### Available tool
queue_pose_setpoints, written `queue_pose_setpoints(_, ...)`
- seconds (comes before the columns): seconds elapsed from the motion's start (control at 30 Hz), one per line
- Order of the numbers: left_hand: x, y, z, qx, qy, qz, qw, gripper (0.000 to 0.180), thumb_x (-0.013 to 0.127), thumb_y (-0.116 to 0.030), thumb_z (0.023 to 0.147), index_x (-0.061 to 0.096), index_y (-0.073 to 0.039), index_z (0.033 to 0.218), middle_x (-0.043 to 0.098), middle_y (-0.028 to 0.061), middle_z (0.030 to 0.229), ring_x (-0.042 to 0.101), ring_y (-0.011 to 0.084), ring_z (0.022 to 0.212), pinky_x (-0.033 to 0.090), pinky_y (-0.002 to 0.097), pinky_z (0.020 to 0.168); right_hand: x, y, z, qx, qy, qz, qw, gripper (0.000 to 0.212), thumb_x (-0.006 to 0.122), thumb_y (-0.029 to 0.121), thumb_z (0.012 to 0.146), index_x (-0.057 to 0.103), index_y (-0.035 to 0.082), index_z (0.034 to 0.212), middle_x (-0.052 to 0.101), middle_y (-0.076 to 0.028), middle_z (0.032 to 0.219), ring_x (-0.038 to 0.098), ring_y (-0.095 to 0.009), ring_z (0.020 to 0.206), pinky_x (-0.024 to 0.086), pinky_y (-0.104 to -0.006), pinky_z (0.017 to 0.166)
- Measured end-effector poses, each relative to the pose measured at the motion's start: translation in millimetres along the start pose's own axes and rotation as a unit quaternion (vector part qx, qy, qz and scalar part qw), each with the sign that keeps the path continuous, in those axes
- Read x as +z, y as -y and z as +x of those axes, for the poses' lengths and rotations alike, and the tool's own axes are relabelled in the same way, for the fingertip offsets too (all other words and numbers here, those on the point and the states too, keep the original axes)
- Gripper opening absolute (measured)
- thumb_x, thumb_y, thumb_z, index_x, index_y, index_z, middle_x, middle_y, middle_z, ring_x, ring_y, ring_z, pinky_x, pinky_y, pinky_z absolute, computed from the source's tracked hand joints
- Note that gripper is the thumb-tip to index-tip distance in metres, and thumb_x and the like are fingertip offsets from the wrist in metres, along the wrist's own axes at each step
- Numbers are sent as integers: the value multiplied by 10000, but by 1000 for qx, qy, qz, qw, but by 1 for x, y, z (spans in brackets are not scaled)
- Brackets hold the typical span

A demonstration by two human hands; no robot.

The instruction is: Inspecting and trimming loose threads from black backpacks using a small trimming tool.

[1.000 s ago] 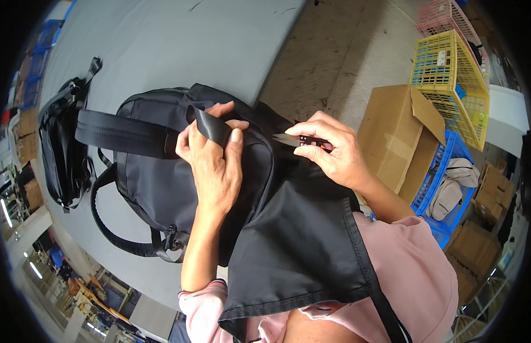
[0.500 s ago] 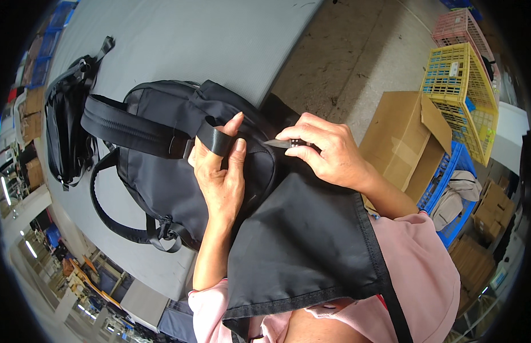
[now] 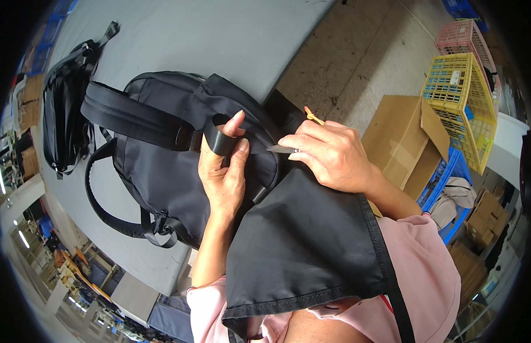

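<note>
Holding a loop of black webbing strap (image 3: 220, 144) in its fingers (image 3: 235, 122), the left hand (image 3: 223, 178) is over a black backpack (image 3: 157, 171) on the grey desk (image 3: 242, 40). The right hand (image 3: 335, 154) grips what look like thread snips (image 3: 281, 149), mostly hidden by its fingers, blade tip pointing toward the left hand.

Two hands (image 3: 222, 182) (image 3: 338, 155), two bags (image 3: 157, 171) (image 3: 64, 123), one cutter (image 3: 281, 149)
</note>
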State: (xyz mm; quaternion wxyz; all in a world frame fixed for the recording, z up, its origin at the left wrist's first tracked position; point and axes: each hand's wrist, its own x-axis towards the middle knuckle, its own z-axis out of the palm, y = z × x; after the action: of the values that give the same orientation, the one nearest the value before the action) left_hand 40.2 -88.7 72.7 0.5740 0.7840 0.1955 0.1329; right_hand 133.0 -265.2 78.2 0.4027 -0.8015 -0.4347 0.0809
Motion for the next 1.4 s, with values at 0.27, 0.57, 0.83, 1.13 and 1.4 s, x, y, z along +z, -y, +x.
queue_pose_setpoints(0.27,-18,0,-9,142,58,203,967,375,633,57,741,642,-59,1097,612,111,925,597,266,907,333,502,1035,11,-16,6,175,-40,242,954,197,690,50,771,631,23,957,554,-43,812,536,-110,711,435,-238,631)
queue_pose_setpoints(0.57,-53,2,-44,-22,-271,117,955,228,571,-67,891,597,15,1102,585,110,1040,584,183,937,436,312,907,33,4,61,139,-42,345,927,188,622,180,901,646,-2,941,642,-14,778,553,-52,737,452,-216,683)
queue_pose_setpoints(0.83,-60,32,-15,-132,-169,-65,975,176,623,-186,908,573,-17,903,539,-46,791,446,37,723,384,190,682,51,5,61,158,103,332,924,223,656,233,872,605,17,893,484,51,711,395,-21,644,350,-198,587)
queue_pose_setpoints(1.13,-69,16,9,-112,-154,-340,921,217,547,-189,944,584,-7,1055,667,111,940,650,171,872,508,278,798,54,9,49,88,-69,263,958,190,671,44,834,538,19,967,501,34,666,407,-25,603,373,-198,570)
queue_pose_setpoints(1.4,-73,34,6,-119,-165,-280,938,184,535,-152,943,588,0,1033,669,122,922,656,179,836,522,293,777,35,42,22,-139,211,49,966,324,633,13,659,633,71,978,612,-58,768,585,-246,569,469,-320,509)
